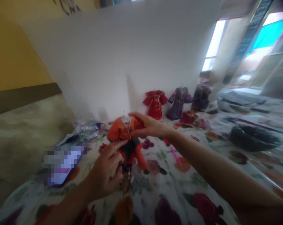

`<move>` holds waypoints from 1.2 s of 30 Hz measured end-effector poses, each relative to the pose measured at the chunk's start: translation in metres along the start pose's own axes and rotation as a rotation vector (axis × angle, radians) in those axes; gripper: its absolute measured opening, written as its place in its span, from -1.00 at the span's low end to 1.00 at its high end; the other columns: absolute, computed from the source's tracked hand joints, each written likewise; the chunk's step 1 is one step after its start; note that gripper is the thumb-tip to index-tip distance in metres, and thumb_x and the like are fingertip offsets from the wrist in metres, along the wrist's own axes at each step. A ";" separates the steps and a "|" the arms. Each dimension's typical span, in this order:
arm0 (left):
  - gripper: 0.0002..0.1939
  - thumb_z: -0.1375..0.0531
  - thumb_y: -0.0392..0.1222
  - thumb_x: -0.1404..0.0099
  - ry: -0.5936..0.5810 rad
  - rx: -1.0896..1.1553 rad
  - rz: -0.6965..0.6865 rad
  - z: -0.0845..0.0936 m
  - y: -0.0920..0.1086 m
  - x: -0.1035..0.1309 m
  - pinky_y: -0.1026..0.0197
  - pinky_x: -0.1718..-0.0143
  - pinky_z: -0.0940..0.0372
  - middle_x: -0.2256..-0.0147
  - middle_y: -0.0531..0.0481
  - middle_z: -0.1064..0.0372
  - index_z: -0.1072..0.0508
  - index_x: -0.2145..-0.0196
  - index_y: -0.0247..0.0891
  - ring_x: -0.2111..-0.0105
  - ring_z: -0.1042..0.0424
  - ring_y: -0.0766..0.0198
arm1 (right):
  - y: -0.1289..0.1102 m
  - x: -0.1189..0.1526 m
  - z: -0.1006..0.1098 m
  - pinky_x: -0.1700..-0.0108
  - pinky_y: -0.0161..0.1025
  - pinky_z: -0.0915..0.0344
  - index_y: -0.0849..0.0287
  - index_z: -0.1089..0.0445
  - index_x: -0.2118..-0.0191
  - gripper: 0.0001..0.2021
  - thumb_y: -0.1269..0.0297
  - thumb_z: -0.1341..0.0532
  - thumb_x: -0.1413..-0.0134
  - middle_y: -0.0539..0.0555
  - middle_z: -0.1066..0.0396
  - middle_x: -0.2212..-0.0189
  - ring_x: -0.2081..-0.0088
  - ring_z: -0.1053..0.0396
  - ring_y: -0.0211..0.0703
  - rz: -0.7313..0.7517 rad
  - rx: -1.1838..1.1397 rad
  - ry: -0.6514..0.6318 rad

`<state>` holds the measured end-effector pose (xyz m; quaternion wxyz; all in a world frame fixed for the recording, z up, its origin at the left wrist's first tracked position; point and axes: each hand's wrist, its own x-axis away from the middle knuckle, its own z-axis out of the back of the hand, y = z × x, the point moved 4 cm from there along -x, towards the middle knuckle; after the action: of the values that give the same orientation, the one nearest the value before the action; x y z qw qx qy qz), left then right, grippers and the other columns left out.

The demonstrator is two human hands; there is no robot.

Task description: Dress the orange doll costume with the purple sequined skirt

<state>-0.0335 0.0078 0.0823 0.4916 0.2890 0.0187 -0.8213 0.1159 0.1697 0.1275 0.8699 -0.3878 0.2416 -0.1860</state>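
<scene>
An orange doll-sized outfit (119,128) with a beaded neckline and a green part lower down stands upright on the flowered tablecloth. My right hand (150,125) is at its upper right side, thumb and fingers around the shoulder of the orange cloth. From the lower left, my left hand (109,167) reaches in with its index finger at the outfit's waist; the other fingers are curled and apart, with nothing seen in them. Below the outfit lies a small dark, shiny item (127,178), too blurred to name.
Small red (155,107) and purple (179,103) outfits stand by the white board (108,62), with a dark one farther right. A phone (66,165) lies left, a pink stick (175,155) and black bag (255,137) right. Clear plastic (87,129) lies behind left.
</scene>
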 end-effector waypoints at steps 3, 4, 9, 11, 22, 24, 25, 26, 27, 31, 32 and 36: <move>-0.80 -0.11 -0.43 -0.10 0.016 -0.056 -0.038 -0.004 -0.001 -0.003 -0.10 -0.15 -0.17 -0.25 -0.23 -0.13 -0.27 0.32 -0.20 -0.21 -0.15 -0.06 | 0.000 -0.002 0.000 0.47 -0.32 -0.36 0.13 -0.20 -0.24 -0.28 0.04 -0.38 0.01 0.07 -0.46 0.29 0.43 -0.40 -0.24 -0.015 -0.014 -0.012; -0.79 -0.12 -0.43 -0.09 0.025 -0.070 -0.050 -0.005 -0.002 -0.003 -0.12 -0.16 -0.15 -0.26 -0.22 -0.13 -0.27 0.32 -0.20 -0.21 -0.14 -0.07 | 0.000 -0.002 -0.001 0.47 -0.32 -0.36 0.13 -0.21 -0.24 -0.28 0.04 -0.38 0.02 0.08 -0.46 0.28 0.42 -0.40 -0.22 -0.023 -0.018 -0.016; -0.78 -0.14 -0.43 -0.10 0.095 -0.122 -0.077 -0.007 -0.005 -0.002 -0.14 -0.18 -0.11 -0.25 -0.23 -0.11 -0.25 0.31 -0.21 -0.22 -0.11 -0.09 | 0.001 -0.006 -0.001 0.43 -0.30 -0.39 0.14 -0.25 -0.21 -0.32 0.10 -0.39 0.03 0.08 -0.47 0.26 0.36 -0.44 -0.18 -0.017 -0.049 -0.010; -0.78 -0.13 -0.43 -0.11 0.101 -0.116 -0.079 -0.008 -0.006 -0.001 -0.13 -0.19 -0.12 -0.27 -0.26 -0.07 -0.24 0.30 -0.21 -0.23 -0.10 -0.09 | 0.001 -0.007 -0.001 0.36 -0.28 -0.41 0.15 -0.28 -0.18 -0.35 0.11 -0.40 0.04 0.09 -0.48 0.25 0.32 -0.45 -0.16 0.004 -0.048 -0.005; -0.80 -0.13 -0.44 -0.11 0.094 -0.144 -0.115 -0.012 -0.007 -0.004 -0.17 -0.23 -0.09 -0.26 -0.27 -0.12 -0.28 0.31 -0.23 -0.30 -0.03 -0.11 | -0.004 -0.008 0.000 0.20 -0.21 -0.44 0.16 -0.25 -0.21 -0.37 0.17 -0.37 -0.01 0.09 -0.49 0.22 0.20 -0.46 -0.08 0.021 -0.005 -0.011; -0.81 -0.13 -0.44 -0.11 0.100 -0.171 -0.138 -0.013 -0.006 -0.004 -0.17 -0.24 -0.07 -0.26 -0.27 -0.13 -0.30 0.31 -0.24 -0.30 -0.02 -0.11 | -0.005 -0.008 0.000 0.19 -0.20 -0.44 0.17 -0.22 -0.23 -0.34 0.18 -0.37 -0.01 0.09 -0.48 0.22 0.20 -0.45 -0.08 0.009 0.004 -0.006; -0.81 -0.13 -0.44 -0.12 0.105 -0.186 -0.149 -0.014 -0.005 -0.004 -0.17 -0.24 -0.07 -0.26 -0.27 -0.13 -0.31 0.31 -0.24 -0.30 -0.03 -0.11 | -0.006 -0.008 0.000 0.19 -0.21 -0.44 0.18 -0.21 -0.24 -0.33 0.18 -0.37 -0.01 0.09 -0.47 0.22 0.20 -0.44 -0.09 0.008 0.005 -0.008; -0.81 -0.13 -0.44 -0.12 0.114 -0.202 -0.155 -0.015 -0.005 -0.005 -0.17 -0.24 -0.06 -0.26 -0.26 -0.14 -0.33 0.30 -0.25 -0.29 -0.04 -0.11 | -0.006 -0.008 -0.001 0.19 -0.21 -0.44 0.19 -0.20 -0.24 -0.32 0.18 -0.37 -0.01 0.09 -0.47 0.22 0.21 -0.44 -0.10 0.009 0.004 -0.011; -0.82 -0.12 -0.44 -0.13 0.126 -0.217 -0.160 -0.016 -0.005 -0.005 -0.17 -0.24 -0.06 -0.26 -0.25 -0.16 -0.34 0.30 -0.26 -0.28 -0.06 -0.10 | -0.006 -0.009 -0.001 0.19 -0.21 -0.44 0.20 -0.19 -0.25 -0.31 0.19 -0.37 -0.01 0.09 -0.46 0.22 0.21 -0.44 -0.11 0.011 0.002 -0.016; -0.86 -0.12 -0.44 -0.15 0.154 -0.260 -0.166 -0.020 -0.007 -0.007 -0.18 -0.23 -0.04 -0.24 -0.24 -0.22 -0.36 0.33 -0.27 -0.26 -0.12 -0.09 | -0.006 -0.010 -0.002 0.21 -0.23 -0.42 0.27 -0.16 -0.27 -0.29 0.21 -0.36 -0.03 0.11 -0.45 0.23 0.24 -0.43 -0.13 0.022 0.009 -0.021; -0.87 -0.12 -0.43 -0.15 0.156 -0.265 -0.171 -0.021 -0.007 -0.007 -0.18 -0.23 -0.04 -0.24 -0.24 -0.23 -0.36 0.34 -0.27 -0.25 -0.13 -0.09 | -0.007 -0.010 -0.002 0.21 -0.23 -0.42 0.27 -0.16 -0.27 -0.30 0.21 -0.35 -0.03 0.11 -0.45 0.24 0.24 -0.43 -0.13 0.025 0.013 -0.020; -0.89 -0.12 -0.41 -0.16 0.159 -0.285 -0.168 -0.022 -0.009 -0.006 -0.18 -0.23 -0.04 -0.23 -0.24 -0.25 -0.37 0.36 -0.27 -0.25 -0.14 -0.10 | -0.007 -0.009 -0.002 0.19 -0.21 -0.43 0.22 -0.18 -0.25 -0.31 0.23 -0.36 -0.01 0.11 -0.44 0.22 0.22 -0.42 -0.12 0.043 0.017 -0.012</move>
<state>-0.0282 0.0245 0.0646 0.4543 0.2778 0.1980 -0.8229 0.1060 0.1686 0.1346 0.8784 -0.3763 0.2430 -0.1666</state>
